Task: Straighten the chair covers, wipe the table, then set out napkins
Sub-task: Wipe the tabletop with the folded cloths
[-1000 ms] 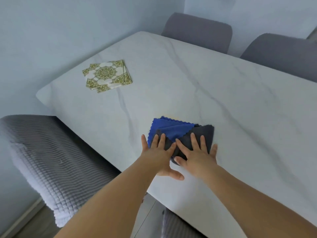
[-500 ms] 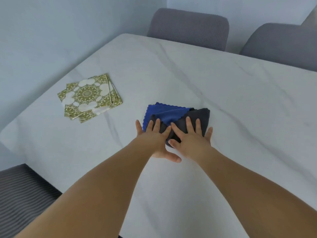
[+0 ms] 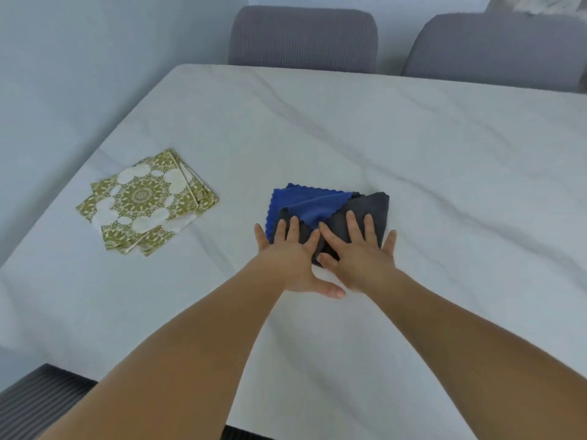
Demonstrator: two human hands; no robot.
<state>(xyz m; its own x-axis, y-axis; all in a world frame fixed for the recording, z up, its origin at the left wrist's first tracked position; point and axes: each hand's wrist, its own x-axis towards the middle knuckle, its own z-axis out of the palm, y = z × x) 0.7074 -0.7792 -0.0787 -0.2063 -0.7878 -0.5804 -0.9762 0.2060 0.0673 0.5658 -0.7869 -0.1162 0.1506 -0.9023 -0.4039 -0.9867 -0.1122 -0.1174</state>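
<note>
- A white marble-patterned rectangular table (image 3: 413,173) with faint grey veining is taking up most of the view, running from the near edge to the far chairs.
- Two chairs in grey ribbed fabric covers are standing at the far side: the left far chair (image 3: 303,38) and the right far chair (image 3: 495,47). Both covers are sitting smooth, with no visible bunching. A strip of a third grey ribbed cover (image 3: 38,398) is showing at the near left corner; too little is visible to judge it.
- A folded cleaning cloth, blue on one face and dark grey on the other with scalloped edges (image 3: 320,206), is lying near the middle of the table.
- A small fanned stack of square paper napkins in an olive-green and white medallion pattern (image 3: 146,201) is lying left of the cloth, well apart from it.
- The left hand (image 3: 287,252) and the right hand (image 3: 357,249) are resting side by side, fingers spread and pressed flat on the near part of the cloth, gripping nothing.
- Progress, as judged: chair covers are appearing done; wiping is in hand, its extent undeterminable; the napkins are awaiting distribution.
- No brands, labels or legible writing are showing.
</note>
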